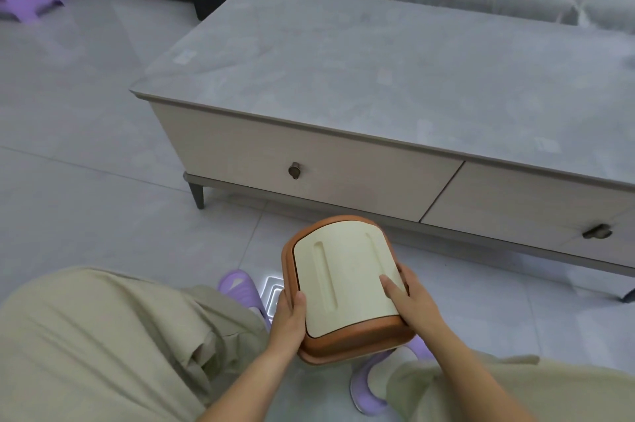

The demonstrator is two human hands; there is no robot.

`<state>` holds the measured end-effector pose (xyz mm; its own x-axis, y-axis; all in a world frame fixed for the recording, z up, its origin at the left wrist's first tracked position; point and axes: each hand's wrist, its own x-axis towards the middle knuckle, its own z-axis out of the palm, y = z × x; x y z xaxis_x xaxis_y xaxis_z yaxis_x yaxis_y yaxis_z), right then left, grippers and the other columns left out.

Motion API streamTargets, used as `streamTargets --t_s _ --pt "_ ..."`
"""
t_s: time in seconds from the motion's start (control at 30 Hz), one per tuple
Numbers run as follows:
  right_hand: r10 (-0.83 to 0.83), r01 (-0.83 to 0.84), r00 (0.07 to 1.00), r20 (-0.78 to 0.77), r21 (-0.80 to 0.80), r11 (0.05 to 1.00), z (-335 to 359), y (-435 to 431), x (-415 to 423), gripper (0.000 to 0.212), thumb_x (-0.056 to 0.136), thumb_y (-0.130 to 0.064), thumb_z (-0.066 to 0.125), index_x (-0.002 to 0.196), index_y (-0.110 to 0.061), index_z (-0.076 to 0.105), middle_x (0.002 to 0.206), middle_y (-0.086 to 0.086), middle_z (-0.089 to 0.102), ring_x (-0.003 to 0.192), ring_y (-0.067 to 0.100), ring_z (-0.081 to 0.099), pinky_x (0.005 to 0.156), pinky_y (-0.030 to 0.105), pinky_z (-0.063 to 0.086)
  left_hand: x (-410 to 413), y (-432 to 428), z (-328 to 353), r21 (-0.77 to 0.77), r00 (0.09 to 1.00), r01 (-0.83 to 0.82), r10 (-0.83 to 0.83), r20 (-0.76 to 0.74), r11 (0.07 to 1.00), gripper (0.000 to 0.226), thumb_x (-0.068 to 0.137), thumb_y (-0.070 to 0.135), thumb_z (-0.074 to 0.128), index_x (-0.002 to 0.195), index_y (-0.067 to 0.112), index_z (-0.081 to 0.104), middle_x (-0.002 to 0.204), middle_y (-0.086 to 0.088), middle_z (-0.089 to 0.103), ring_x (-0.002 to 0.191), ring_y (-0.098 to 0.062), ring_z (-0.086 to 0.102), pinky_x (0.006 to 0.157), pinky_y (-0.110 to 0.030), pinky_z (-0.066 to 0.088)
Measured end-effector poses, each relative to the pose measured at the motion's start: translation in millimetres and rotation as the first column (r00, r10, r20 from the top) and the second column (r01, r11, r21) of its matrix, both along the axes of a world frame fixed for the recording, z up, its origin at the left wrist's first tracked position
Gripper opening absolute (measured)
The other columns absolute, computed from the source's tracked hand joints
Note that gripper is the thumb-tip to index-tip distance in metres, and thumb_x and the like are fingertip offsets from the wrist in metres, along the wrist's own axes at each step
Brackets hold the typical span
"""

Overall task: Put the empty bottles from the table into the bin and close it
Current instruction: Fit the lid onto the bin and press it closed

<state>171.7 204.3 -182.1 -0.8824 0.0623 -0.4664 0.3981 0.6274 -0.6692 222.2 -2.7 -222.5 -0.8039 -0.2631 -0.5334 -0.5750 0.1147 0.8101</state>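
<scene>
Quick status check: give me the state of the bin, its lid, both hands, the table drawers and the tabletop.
bin: on the floor, held at both sides
lid: seated, shut
left hand: gripping the bin's left edge
right hand: on the right edge, fingers on the lid
drawers: both shut
table: no bottles visible

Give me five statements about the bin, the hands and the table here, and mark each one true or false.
1. Both hands hold the bin. True: left hand, right hand.
2. The cream lid sits shut on the bin. True.
3. Bottles stand on the table. False: no bottles show on it.
4. The bin stands on the table. False: it is low in front of the table, over the floor.
5. The table's left drawer is pulled open. False: it is closed.
</scene>
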Motion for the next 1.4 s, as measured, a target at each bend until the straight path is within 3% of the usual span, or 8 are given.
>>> streamTargets --t_s 0.57,0.77,1.0,1.13,1.2,1.27,1.33,1.4 --pt "0.093 -0.103 0.992 0.079 0.131 0.986 -15.6 4.2 4.8 0.066 0.091 -0.057 0.033 0.146 -0.029 0.01 0.128 0.009 0.057 0.116 0.03 0.051 0.098 0.04 0.039 -3.4 0.7 -7.8 0.017 0.993 0.048 -0.05 0.106 0.999 0.05 0.102 0.035 0.029 0.146 0.012 0.025 0.144 -0.007 0.042 0.117 -0.019 0.044 0.107 -0.033 0.034" --pt "0.105 -0.123 0.986 0.129 0.14 0.983 -14.1 -0.1 6.0 0.073 0.088 -0.064 0.028 0.147 -0.031 0.001 0.147 0.011 0.038 0.128 0.032 0.042 0.106 0.044 0.034 -5.1 1.4 -7.8 0.004 0.988 0.072 -0.072 0.135 0.997 0.05 0.103 0.032 0.025 0.149 0.015 0.016 0.148 -0.007 0.035 0.136 -0.025 0.036 0.109 -0.032 0.03" --pt "-0.025 0.019 0.984 0.176 0.035 0.999 -10.2 -1.9 6.7 0.079 0.083 -0.067 0.034 0.147 -0.028 0.01 0.149 0.012 0.033 0.132 0.032 0.038 0.11 0.048 0.032 -44.8 -18.2 12.9 -0.165 0.986 0.105 -0.081 0.147 0.981 0.042 0.088 0.017 0.047 0.127 0.002 0.047 0.131 -0.016 0.054 0.124 -0.038 0.049 0.101 -0.038 0.042" --pt "-0.172 0.166 0.985 0.032 0.145 0.975 1.5 -28.8 29.0 0.082 0.085 -0.063 0.036 0.147 -0.017 0.008 0.156 0.016 0.014 0.142 0.034 0.015 0.115 0.048 0.019 -97.6 -13.0 49.9 -0.413 0.938 0.274 -0.336 -0.085 0.869 0.072 0.092 0.045 0.048 0.151 0.017 0.019 0.161 -0.007 0.016 0.148 -0.027 0.013 0.118 -0.046 0.018" --pt "-0.111 0.097 0.992 0.055 0.206 0.974 11.8 -53.0 46.4 0.099 0.074 -0.077 0.033 0.147 -0.02 -0.002 0.157 0.016 0.0 0.143 0.035 0.001 0.116 0.049 0.012 -118.0 -2.3 53.1 -0.523 0.836 0.471 -0.549 0.006 0.711 0.086 0.082 0.066 0.045 0.152 0.029 0.01 0.163 0.001 0.006 0.15 -0.025 0.003 0.119 -0.052 0.016" --pt "-0.06 0.027 0.994 0.095 0.317 0.948 8.3 -72.7 62.0 0.121 0.054 -0.092 0.021 0.147 -0.018 -0.006 0.155 0.023 -0.002 0.14 0.041 -0.005 0.113 0.054 0.014 -129.3 1.5 47.2 -0.563 0.745 0.606 -0.649 0.155 0.562 0.093 0.073 0.078 0.039 0.15 0.037 0.008 0.162 0.002 0.009 0.149 -0.027 0.006 0.115 -0.059 0.021" --pt "-0.011 0.011 1.0 -0.002 0.374 0.927 0.0 -74.4 65.0 0.126 0.051 -0.093 0.02 0.144 -0.009 0.009 0.146 0.034 0.027 0.133 0.044 0.013 0.105 0.057 0.031 -133.0 1.1 42.3 -0.542 0.723 0.641 -0.665 0.188 0.544 0.094 0.066 0.082 0.034 0.147 0.04 0.012 0.158 -0.002 0.022 0.144 -0.032 0.022 0.111 -0.059 0.028" --pt "0.035 -0.023 0.999 -0.029 0.322 0.947 -1.6 -67.7 63.6 0.127 0.049 -0.096 0.015 0.144 -0.014 0.001 0.15 0.029 0.019 0.137 0.039 0.009 0.112 0.051 0.018 -135.2 -0.5 39.4 -0.528 0.709 0.665 -0.67 0.222 0.529 0.089 0.068 0.081 0.036 0.144 0.04 0.017 0.152 -0.005 0.032 0.137 -0.033 0.033 0.108 -0.055 0.034"
